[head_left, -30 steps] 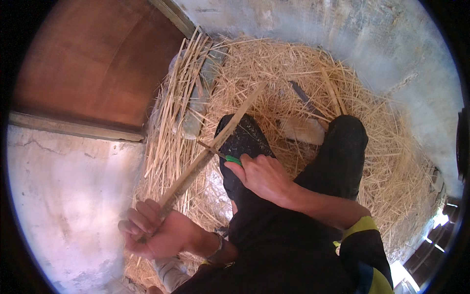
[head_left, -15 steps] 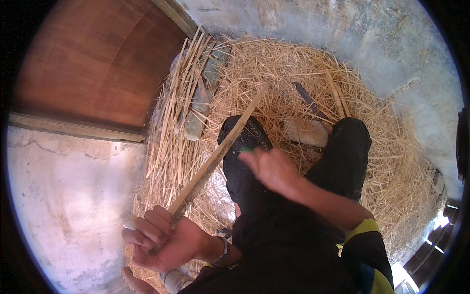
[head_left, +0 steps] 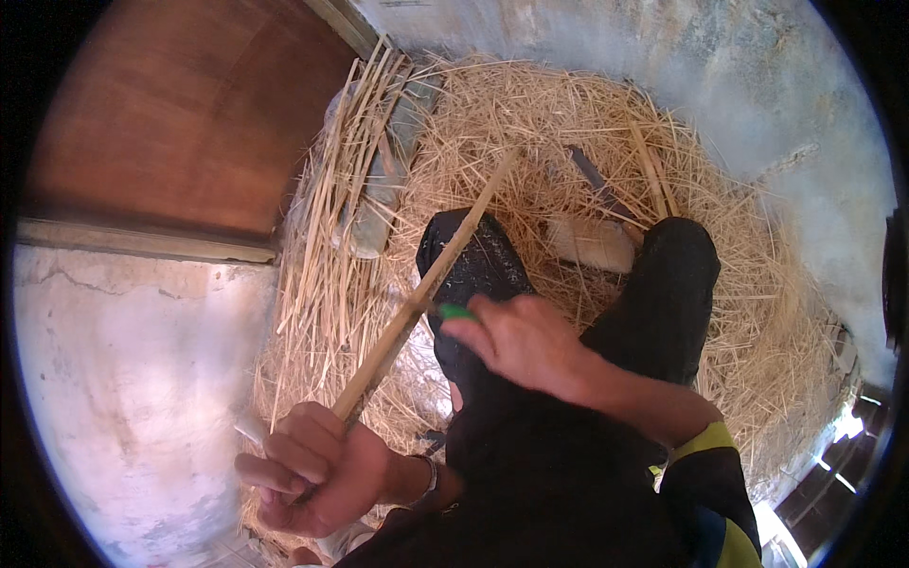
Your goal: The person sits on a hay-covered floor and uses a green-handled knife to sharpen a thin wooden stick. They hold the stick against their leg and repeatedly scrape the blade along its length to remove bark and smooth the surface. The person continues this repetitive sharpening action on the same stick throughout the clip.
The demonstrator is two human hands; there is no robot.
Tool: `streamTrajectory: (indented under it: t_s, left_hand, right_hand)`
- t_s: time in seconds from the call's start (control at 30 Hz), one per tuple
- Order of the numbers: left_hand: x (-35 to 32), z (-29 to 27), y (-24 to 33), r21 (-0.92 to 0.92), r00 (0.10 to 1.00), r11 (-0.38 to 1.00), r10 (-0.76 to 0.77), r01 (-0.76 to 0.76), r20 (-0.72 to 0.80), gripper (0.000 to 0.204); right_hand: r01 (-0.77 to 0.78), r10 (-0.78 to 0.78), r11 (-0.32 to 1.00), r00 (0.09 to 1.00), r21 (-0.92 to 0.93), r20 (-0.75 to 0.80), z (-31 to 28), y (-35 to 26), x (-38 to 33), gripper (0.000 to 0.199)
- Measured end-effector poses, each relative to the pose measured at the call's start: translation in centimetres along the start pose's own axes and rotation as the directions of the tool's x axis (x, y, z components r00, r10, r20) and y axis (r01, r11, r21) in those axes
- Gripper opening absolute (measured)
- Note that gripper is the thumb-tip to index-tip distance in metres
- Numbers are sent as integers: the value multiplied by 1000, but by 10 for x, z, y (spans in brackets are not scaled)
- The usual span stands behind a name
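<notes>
A long, pale split-bamboo strip (head_left: 381, 357) slants up from the lower left and crosses my left knee. My left hand (head_left: 317, 464) is closed around its near end, palm partly turned up. In my right hand (head_left: 525, 343) is a small knife with a green handle (head_left: 456, 311), held with the thumb along it. Its blade is blurred and mostly hard to see. The knife's tip end is at the strip's right edge, about midway along; whether it touches, I cannot tell. The strip's far end is free above the shavings.
Thin bamboo strips (head_left: 317, 237) lie heaped at the left. Curled shavings (head_left: 530, 104) cover the floor up to the wall (head_left: 587, 38). A dark-bladed large knife (head_left: 592, 172) rests by a pale block (head_left: 592, 244), near two strips (head_left: 649, 170). A brown panel (head_left: 189, 123) stands left.
My right hand with the knife has moved slightly left and down, closer to the bamboo strip. My left hand keeps its hold, and the strip has barely shifted.
</notes>
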State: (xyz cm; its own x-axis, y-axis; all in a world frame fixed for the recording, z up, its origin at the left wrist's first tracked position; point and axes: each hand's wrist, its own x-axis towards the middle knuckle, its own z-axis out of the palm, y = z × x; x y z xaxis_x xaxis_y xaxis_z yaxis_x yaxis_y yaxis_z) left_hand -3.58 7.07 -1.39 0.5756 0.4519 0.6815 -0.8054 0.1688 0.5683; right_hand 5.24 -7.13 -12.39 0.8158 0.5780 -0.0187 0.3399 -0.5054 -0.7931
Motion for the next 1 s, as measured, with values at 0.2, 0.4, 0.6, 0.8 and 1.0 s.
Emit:
streamTrajectory:
  t_s: [0.2, 0.4, 0.6, 0.8, 1.0]
  left_hand:
    - [-1, -5, 4, 131, 995, 991, 35, -23, -94, 27]
    - [-2, -3, 0, 110, 1000, 994, 26, -25, -2, 28]
    - [-3, -5, 1, 165, 998, 984, 69, -70, 8, 31]
    - [3, -1, -2, 164, 998, 986, 16, -25, 57, 34]
    - [0, 7, -3, 126, 994, 991, 36, -49, 107, 26]
  right_hand:
    - [-53, 43, 993, 994, -104, -98, 5, 21, 12, 47]
    - [19, -19, 1000, 1000, 13, 0, -1, -6, -9, 50]
    - [52, -58, 993, 997, -110, -51, -11, 5, 1, 50]
    - [-165, 116, 962, 968, -219, -221, 5, 67, 29, 54]
    - [-20, -2, 988, 990, -152, -139, 10, 47, 21, 55]
